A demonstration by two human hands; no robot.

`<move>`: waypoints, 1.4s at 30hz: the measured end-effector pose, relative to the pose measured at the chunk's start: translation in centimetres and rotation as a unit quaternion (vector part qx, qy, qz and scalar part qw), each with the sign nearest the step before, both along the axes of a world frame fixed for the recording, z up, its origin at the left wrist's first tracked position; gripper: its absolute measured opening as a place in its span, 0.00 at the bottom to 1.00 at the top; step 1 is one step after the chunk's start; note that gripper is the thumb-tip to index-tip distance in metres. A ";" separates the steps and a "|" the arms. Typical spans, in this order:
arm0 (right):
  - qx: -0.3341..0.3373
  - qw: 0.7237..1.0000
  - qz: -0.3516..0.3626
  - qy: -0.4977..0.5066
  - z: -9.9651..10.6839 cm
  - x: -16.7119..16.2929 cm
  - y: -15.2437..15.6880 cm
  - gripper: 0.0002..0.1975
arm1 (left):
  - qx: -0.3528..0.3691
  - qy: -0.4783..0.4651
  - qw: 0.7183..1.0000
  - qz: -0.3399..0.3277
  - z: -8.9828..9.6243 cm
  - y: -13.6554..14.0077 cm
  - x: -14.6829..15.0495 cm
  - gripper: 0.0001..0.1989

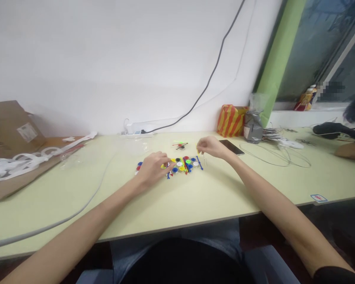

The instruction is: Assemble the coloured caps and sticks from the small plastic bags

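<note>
Small round plastic discs [179,164] in several colours lie in a cluster on the table, with thin arrow-shaped plastic pieces on and among them. My left hand [154,167] rests over the cluster's left part, thumb and forefinger bent around a small yellow plastic piece [163,166]; its full shape is hidden. Beyond the cluster's right end, my right hand [210,146] is raised a little and pinches a yellow plastic piece [198,150], mostly covered by the fingers. A blue arrow [200,163] lies just below that hand. Farther back sit a few more thin arrows [181,146], black, red and green.
Behind my right hand lies a dark phone [231,147]. A striped bag [231,120] and a grey bag [253,126] stand by the wall. Cardboard [14,126] and white strips [20,165] fill the left. A grey cable [61,218] crosses the table; another person's arm [350,151] is far right.
</note>
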State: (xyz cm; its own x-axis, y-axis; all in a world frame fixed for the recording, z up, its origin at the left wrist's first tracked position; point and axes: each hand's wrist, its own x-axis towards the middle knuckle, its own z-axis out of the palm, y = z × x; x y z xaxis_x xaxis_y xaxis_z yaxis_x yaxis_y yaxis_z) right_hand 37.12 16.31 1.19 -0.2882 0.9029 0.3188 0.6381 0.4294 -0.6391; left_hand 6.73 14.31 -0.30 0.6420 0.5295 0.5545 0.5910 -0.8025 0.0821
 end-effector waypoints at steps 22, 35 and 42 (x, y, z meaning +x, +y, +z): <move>-0.024 0.951 0.098 0.293 -2.0 -8.9 -3.4 0.17 | -0.015 0.006 1.000 -0.008 0.0 -0.5 0.3 0.21; 0.006 0.957 0.115 0.267 -2.5 -9.0 -3.3 0.15 | -0.026 -0.029 0.999 -0.012 -0.4 -0.5 0.3 0.23; 0.092 0.964 0.166 0.184 -1.2 -8.3 -4.0 0.14 | -0.110 -0.133 0.984 -0.040 0.3 -0.9 0.5 0.26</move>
State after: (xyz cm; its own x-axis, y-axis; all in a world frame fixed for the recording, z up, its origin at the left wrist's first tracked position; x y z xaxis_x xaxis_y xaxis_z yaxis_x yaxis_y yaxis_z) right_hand 28.83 12.29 -0.02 -0.3884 0.6987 0.6008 0.1899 0.6986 -0.6898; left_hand 7.19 13.42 0.04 0.5341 0.6090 0.5864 0.4600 -0.7913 0.4028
